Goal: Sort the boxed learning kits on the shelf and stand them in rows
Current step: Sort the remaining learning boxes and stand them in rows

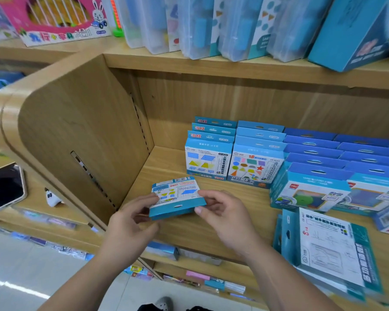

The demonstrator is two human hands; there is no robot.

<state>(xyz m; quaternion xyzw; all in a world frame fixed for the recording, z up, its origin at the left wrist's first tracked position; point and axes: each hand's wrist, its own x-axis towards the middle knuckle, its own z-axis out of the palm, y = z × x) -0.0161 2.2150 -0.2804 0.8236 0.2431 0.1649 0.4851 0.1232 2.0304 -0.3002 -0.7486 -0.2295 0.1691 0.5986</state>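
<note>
flat blue kit box [177, 198], seemingly shape-printed

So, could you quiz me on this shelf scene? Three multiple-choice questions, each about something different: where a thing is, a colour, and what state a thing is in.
1. Where does the phone lie? A top shelf; B the ledge at far left; C the floor.
2. What colour is the rabbit box? A pink; B black; C green.
3. How is the small blue box in front held? A by one hand only; B lying untouched; C by both hands.

Answers: B, it lies flat on the left ledge; A, its front is pink; C, the left hand and right hand each grip an end.
</note>
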